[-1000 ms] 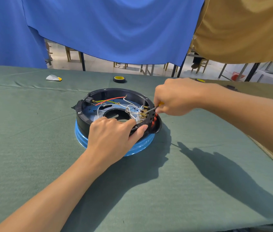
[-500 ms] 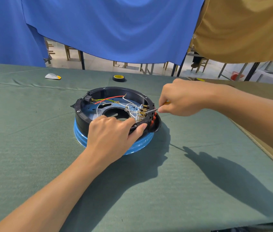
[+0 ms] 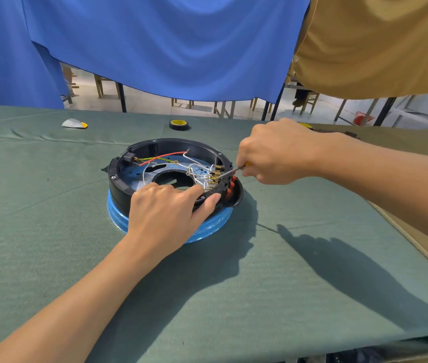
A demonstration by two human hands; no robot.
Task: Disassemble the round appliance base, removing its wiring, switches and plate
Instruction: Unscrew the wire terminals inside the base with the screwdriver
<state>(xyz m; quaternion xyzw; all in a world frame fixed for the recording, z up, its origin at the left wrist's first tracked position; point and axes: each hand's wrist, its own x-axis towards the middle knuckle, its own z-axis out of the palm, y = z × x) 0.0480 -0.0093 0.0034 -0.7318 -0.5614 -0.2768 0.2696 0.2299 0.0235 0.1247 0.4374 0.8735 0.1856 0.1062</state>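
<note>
The round appliance base [image 3: 155, 150], a black ring on a blue rim, lies upside down on the green cloth. Inside it run red, yellow-green and white wires [image 3: 165, 157] to brass terminals on the red switches [image 3: 230, 184] at its right side. My left hand [image 3: 165, 213] grips the near rim, fingers inside and thumb on the outer wall. My right hand [image 3: 278, 151] holds a small screwdriver [image 3: 230, 171] whose metal tip sits at the terminals. Its handle is mostly hidden in my fist.
A roll of black tape with a yellow core [image 3: 178, 124] and a small white-and-yellow object [image 3: 74, 123] lie at the far edge of the table. Blue and tan cloths hang behind. A brown surface [image 3: 404, 142] adjoins on the right.
My right hand has drawn slightly back to the right, with the screwdriver tip still at the terminals. My left hand keeps its hold on the rim.
</note>
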